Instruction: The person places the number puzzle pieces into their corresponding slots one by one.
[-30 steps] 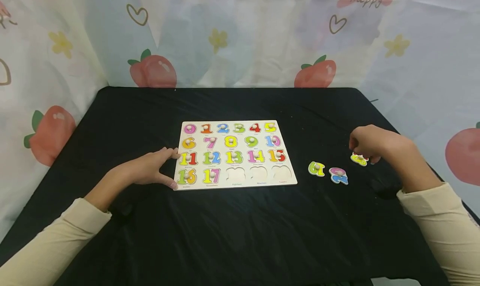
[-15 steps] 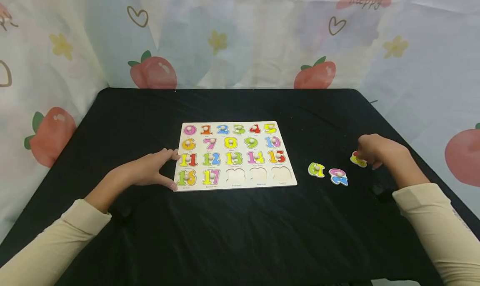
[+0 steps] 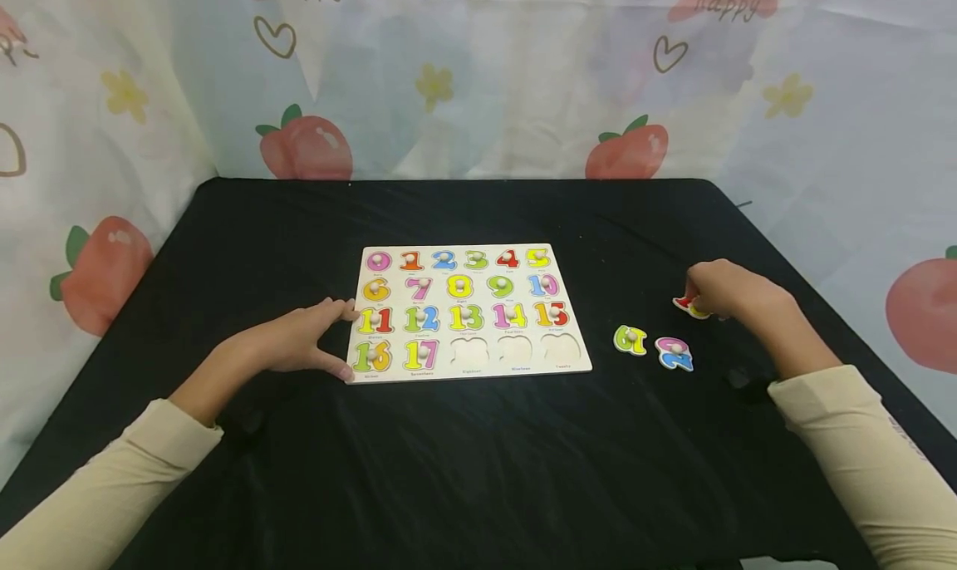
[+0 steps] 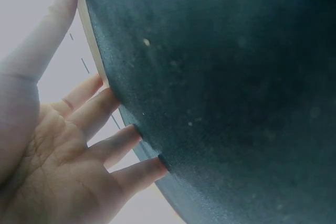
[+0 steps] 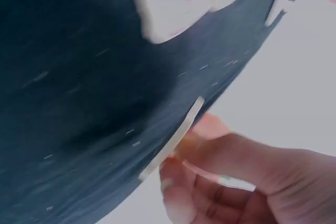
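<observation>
A pale wooden number puzzle board [image 3: 478,304] lies on the black cloth. Numbered pieces with round knobs fill its upper rows. The bottom row holds 16 and 17, with three bare recesses to their right. My left hand [image 3: 292,340] rests against the board's left edge, thumb by the near corner and fingers fairly straight. At the right, my right hand [image 3: 736,292] pinches a red-and-yellow number puzzle piece [image 3: 688,307], partly covered by the fingers. The right wrist view shows that puzzle piece [image 5: 173,141] edge-on, slightly blurred, at the fingertips.
Two loose pieces, a green-and-yellow one [image 3: 630,340] and a pink-and-blue one [image 3: 675,353], lie between the board and my right hand. A printed curtain [image 3: 508,80] stands behind and beside the black-covered table [image 3: 478,470].
My right hand reached down onto the red-and-yellow puzzle piece, gripped it and has brought it leftward and slightly away from me. My left hand stays at the board's edge.
</observation>
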`<move>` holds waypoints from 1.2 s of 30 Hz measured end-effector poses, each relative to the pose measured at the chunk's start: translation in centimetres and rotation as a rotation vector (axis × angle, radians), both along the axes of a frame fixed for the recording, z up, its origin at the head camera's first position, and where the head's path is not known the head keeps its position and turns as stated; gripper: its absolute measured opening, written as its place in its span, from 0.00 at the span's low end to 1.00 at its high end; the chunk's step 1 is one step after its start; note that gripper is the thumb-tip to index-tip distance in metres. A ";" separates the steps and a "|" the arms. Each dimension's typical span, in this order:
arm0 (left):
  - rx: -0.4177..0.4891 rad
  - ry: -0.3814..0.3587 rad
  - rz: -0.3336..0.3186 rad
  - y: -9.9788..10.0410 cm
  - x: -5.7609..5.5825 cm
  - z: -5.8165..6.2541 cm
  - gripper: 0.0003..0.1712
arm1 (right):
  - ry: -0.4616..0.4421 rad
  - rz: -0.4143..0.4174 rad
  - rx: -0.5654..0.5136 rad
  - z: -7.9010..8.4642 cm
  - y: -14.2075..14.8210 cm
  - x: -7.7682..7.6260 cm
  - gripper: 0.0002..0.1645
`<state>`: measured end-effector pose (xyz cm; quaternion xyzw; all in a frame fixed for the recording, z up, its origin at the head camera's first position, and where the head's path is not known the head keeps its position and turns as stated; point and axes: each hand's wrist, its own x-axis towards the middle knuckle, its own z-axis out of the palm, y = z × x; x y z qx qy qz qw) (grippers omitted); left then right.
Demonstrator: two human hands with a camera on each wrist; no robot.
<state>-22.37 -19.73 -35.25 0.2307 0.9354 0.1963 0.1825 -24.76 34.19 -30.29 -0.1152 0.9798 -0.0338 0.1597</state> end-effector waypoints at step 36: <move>0.008 -0.005 0.000 -0.2 -0.1 0.0 0.56 | -0.077 0.654 -0.262 -2.4 -19.4 0.6 0.05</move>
